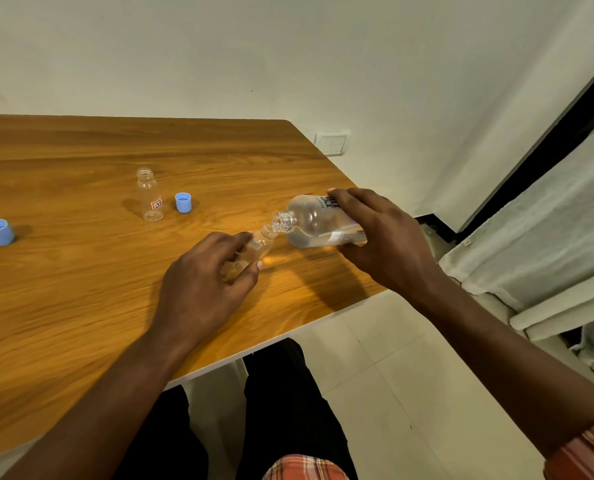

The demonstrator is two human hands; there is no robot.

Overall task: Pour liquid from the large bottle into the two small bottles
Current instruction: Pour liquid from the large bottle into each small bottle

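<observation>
Large clear plastic bottle [311, 220], clasped in right grip [389, 244], we are tilting toward small clear plastic bottle [260, 243] pinched in left grip [202, 285].

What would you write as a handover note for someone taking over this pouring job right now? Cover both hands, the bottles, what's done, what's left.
Left hand grips a tilted small bottle.
Right hand holds the large bottle tipped, mouth to mouth with it.
Second small bottle stands uncapped, apparently empty, beside a blue cap.
Done: bottles uncapped, first pour lined up.
Left: finish it, fill the second.
</observation>
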